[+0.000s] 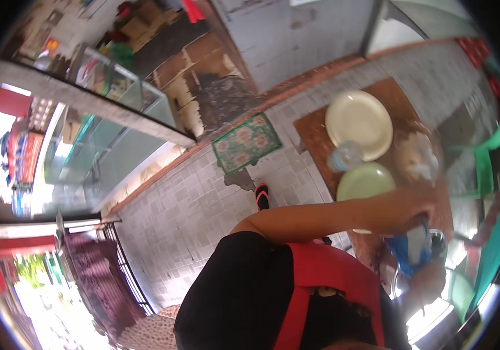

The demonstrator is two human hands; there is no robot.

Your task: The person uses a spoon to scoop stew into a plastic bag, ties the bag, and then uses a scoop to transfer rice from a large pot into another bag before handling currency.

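My left arm reaches across to the right side of the view, where my left hand (418, 203) is over the top of a blue and white packet (411, 248). Motion smears its fingers, so their grip does not show. Below, my right hand (427, 284) is closed at the packet's lower end. Just beyond my left forearm is a pale green plate (366, 179) on a brown wooden table (311, 129), partly covered by the arm. A larger cream plate (359, 121) lies farther off. Between the plates is a clear plastic cup or jar (346, 156). A blurred clear plastic bag (418, 154) with pale contents rests beside them.
Green ribbon-like strips (484, 157) hang or lie right of the table. A green floral mat (247, 143) lies on the tiled floor (203, 204) before a doorway. Glass display cases (107, 149) stand at left. Near them is a bench with a dark purple cover (101, 274).
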